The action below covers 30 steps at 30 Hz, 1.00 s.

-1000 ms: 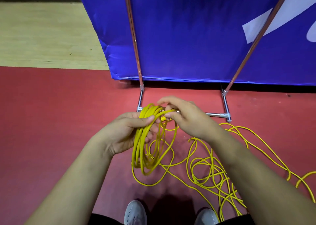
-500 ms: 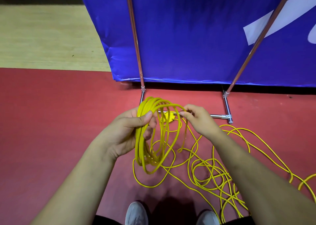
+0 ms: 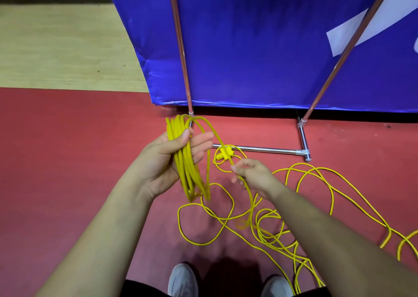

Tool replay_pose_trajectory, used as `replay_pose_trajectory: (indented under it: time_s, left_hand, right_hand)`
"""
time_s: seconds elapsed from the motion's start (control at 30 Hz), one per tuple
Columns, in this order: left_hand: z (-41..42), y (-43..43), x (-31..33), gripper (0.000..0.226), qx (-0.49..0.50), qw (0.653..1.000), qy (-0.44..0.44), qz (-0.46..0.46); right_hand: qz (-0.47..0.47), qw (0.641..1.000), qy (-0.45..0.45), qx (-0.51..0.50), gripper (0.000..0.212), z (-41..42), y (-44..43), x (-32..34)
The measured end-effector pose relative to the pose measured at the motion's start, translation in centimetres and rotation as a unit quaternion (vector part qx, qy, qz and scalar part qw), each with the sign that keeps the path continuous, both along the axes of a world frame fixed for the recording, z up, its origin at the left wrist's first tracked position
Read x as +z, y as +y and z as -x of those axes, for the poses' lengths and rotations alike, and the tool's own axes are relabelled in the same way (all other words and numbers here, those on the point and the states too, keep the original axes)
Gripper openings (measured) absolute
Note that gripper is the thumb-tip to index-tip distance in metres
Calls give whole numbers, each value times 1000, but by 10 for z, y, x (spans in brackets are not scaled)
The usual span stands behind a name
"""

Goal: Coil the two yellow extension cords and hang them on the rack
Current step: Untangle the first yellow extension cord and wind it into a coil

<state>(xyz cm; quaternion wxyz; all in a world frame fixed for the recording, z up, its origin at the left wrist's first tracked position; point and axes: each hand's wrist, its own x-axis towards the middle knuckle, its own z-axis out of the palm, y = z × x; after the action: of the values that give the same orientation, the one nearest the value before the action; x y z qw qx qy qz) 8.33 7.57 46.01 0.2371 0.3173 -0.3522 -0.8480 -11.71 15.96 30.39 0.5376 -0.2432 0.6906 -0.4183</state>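
Left hand (image 3: 167, 161) grips coil (image 3: 192, 179); right hand (image 3: 255, 174) pinches strand (image 3: 212, 130); rack base (image 3: 267, 149) behind.

Extension cord coil (image 3: 187, 161) in the left hand (image 3: 162, 161) at centre, right hand (image 3: 253, 177) just right of it on a cord strand (image 3: 217, 138) running from the coil, loose cord loops (image 3: 316, 206) on the floor (image 3: 67, 161) near and right, rack (image 3: 260, 149) base bar beyond the hands, banner (image 3: 271, 48) behind the rack, two shoes (image 3: 183, 281) at the near edge.

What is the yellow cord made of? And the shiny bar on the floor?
The yellow cord looks coated in rubbery plastic, smooth and fairly matte, since it bends into soft loops. The silver bar looks like metal, maybe chrome-plated steel: it has bright, mirror-like glints.
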Motion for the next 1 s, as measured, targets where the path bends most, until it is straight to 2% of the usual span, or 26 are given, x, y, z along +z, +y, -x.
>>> replay_pose_trajectory:
  time_s: [0.07, 0.17, 0.27, 0.33, 0.47, 0.57, 0.67, 0.73, 0.9, 1.0]
  left_hand:
    - [-1, -4, -2, 20, 16, 999, -25, 28]
    - [-2, -9, -5, 34, 7, 995, -67, 80]
    - [-1, -5, -15, 20, -38, 990, -107, 87]
    - [1, 3, -20, 12, -93, 982, -123, 108]
    - [2, 11, -12, 8, -180, 961, -137, 157]
    - [1, 6, -10, 12, -179, 963, -132, 152]
    - [0, 4, -11, 15, -145, 979, -106, 91]
    - [0, 3, -11, 9, -127, 985, -97, 68]
    - [-2, 6, -13, 12, -164, 975, -142, 54]
    - [0, 8, -13, 17, -165, 979, -119, 20]
  right_hand:
    - [2, 995, 76, 58, 12, -5, -5, 17]
    - [8, 963, 143, 226, 17, -7, -3, 54]
    - [17, 919, 109, 380, 16, -12, 6, 101]
    - [48, 907, 63, 413, 14, -14, 8, 126]
    - [152, 933, 35, 324, 21, -4, 5, 136]
    - [183, 954, -3, 237, 19, 10, 3, 124]
    - [173, 964, 72, 191, 7, 26, 5, 104]
    - [161, 964, 136, 164, 9, 37, 10, 87]
    - [181, 974, 119, 70, 14, 43, 14, 72]
    - [211, 965, 133, 79, 8, 34, 7, 85]
